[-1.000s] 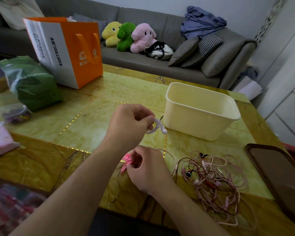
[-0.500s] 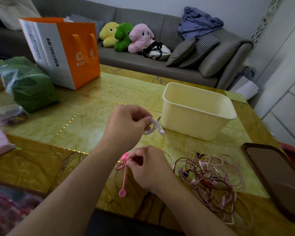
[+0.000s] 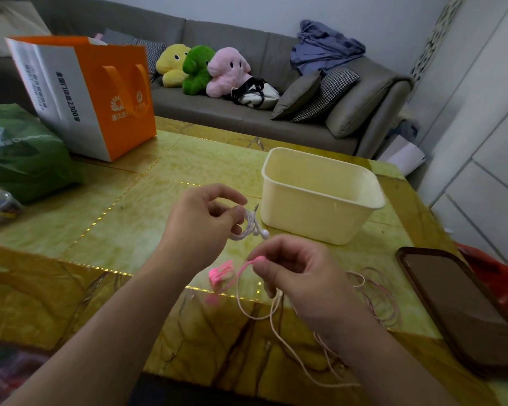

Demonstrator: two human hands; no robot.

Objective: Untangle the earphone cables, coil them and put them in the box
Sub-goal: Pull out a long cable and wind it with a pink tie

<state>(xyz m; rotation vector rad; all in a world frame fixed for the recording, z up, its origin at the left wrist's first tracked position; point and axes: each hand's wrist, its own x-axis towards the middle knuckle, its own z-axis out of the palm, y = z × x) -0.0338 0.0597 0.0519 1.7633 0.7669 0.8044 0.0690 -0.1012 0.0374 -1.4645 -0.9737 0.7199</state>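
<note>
My left hand pinches a small coil of white earphone cable, held above the table just left of the cream plastic box. An earbud and the jack stick out of the coil. My right hand pinches a bright pink earphone cable near its end, with a bunched pink loop hanging to the left. A tangle of pale pink cables lies on the table behind and right of my right hand, partly hidden by it. The box looks empty from here.
An orange paper bag and a green packet stand at the back left of the yellow-green table. A dark tray lies at the right edge. A grey sofa with plush toys runs behind.
My right hand has risen and moved right, lifting the pink cable off the table. My left hand keeps its grip on the white coil, almost in place.
</note>
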